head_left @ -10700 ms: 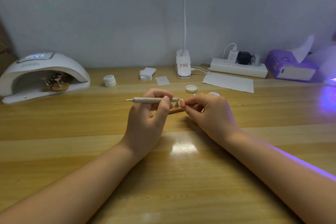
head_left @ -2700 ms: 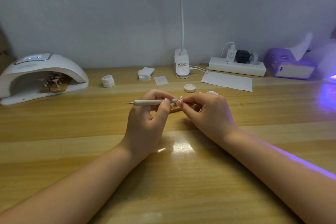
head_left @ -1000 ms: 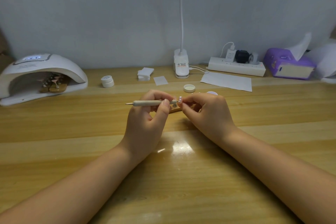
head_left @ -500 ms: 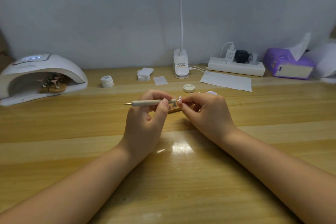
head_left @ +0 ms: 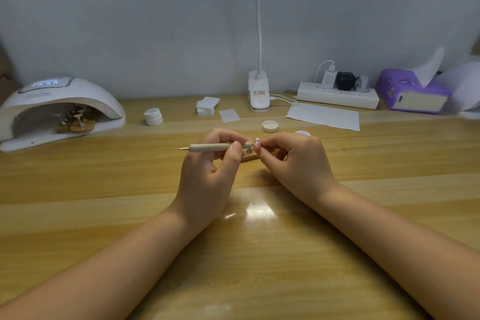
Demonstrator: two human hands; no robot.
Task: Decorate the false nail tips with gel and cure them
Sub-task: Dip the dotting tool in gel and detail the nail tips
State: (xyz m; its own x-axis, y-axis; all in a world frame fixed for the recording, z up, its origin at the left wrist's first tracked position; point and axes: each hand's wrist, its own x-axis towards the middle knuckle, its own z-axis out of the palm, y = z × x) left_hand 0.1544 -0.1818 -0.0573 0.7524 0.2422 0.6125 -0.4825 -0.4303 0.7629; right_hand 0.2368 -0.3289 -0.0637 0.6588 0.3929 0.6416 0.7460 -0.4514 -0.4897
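Gripping a dotting pen, the left hand shows no readable labels.

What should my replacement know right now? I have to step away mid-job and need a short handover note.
Left hand grips the dotting pen, its tip at the nail tip.
Right hand pinches that tip's stand.
Curing lamp at far left holds other mounted tips.
Gel jar open behind the right hand, its lid beside it; a closed jar near the lamp.
Done: some tips are in the lamp.
Left: finish this tip, then cure it.
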